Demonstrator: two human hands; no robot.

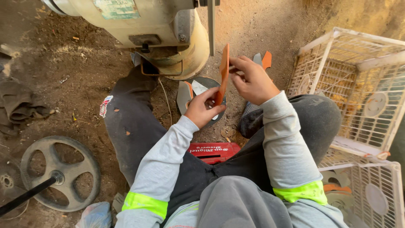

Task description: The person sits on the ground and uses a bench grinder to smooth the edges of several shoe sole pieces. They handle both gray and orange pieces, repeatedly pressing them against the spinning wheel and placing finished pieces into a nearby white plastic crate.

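An orange flat metal blade piece [224, 71] is held edge-on between both hands, in front of a cream-coloured bench grinder [152, 29]. My left hand [202, 107] grips its lower end. My right hand [252, 80] pinches its upper part from the right. Below the hands, more grey and orange blade pieces [190, 90] lie on the dirt ground between my legs. Another orange and grey piece [264, 59] lies beyond my right hand.
A red plastic crate [213, 151] is under me as a seat. White plastic crates [358, 80] with round metal discs stand at the right. A grey spoked wheel [59, 171] on a rod lies at the lower left, dark cloth [19, 105] at the left edge.
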